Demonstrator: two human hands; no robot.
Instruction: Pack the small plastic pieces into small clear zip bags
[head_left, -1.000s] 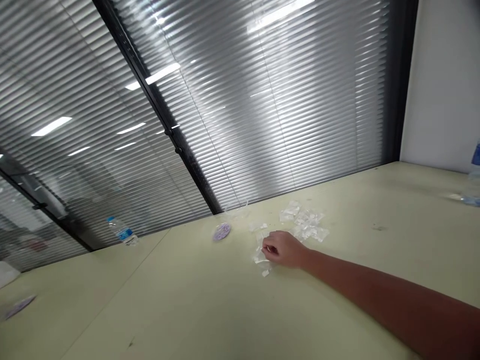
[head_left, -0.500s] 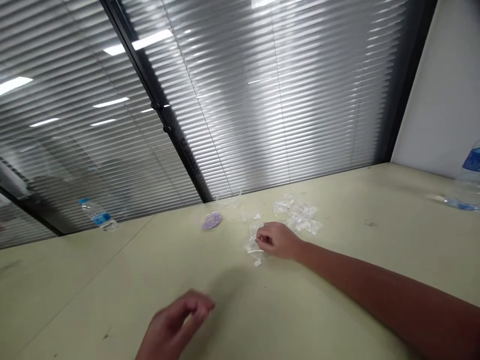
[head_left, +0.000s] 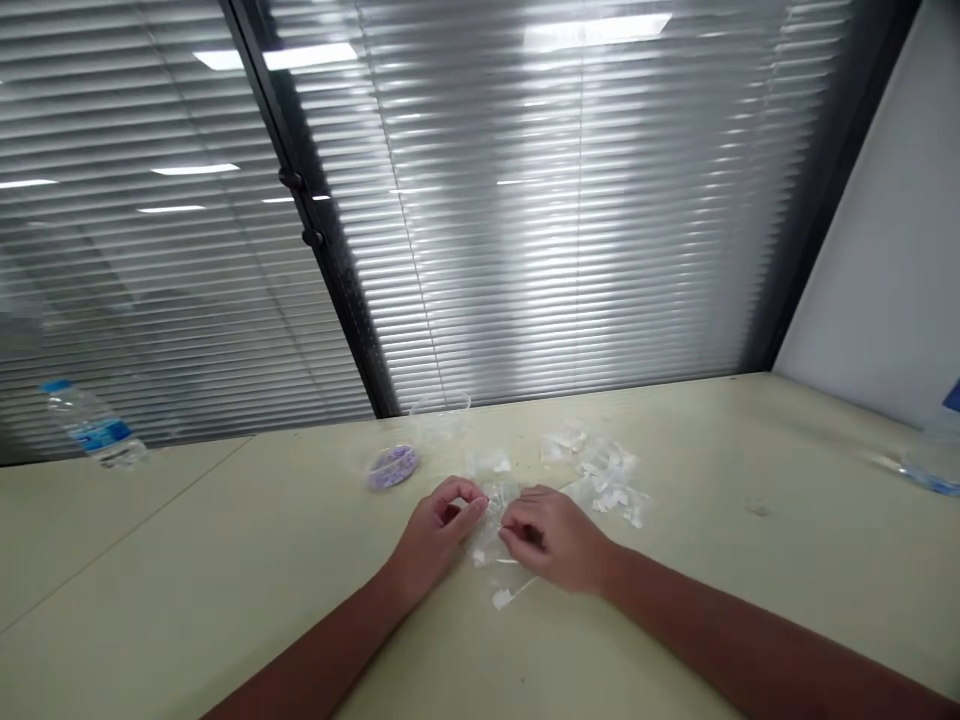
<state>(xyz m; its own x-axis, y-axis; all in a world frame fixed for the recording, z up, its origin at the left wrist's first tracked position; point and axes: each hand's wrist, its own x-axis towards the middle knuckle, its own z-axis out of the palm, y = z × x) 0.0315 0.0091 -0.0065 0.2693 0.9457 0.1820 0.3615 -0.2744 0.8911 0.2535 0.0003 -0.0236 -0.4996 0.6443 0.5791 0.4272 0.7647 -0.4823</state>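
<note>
**Left hand and right hand near each other over clear plastic pieces**

Both hands were bent at the fingers, tips facing across a narrow gap. On the left one, thumb and forefinger nearly met at the plastic's edge; on the right one, the fingers were curled in, their tips at the other side of it. From where I stood, I couldn't tell whether either had a piece pinched.

Those pieces lay flat on the pale bench, between the hands and a little toward the person, small white bits among them. Just past the right hand spread a loose heap of see-through and white scraps. Beyond the left hand lay a round purple-speckled disc, and behind that sat a clear, round-rimmed container, faint against the blinds.

Farther out, a blue-capped bottle was well off to the left, near the window side. Another clear bottle, only partly in view, was far to the right, by the white wall.
</note>
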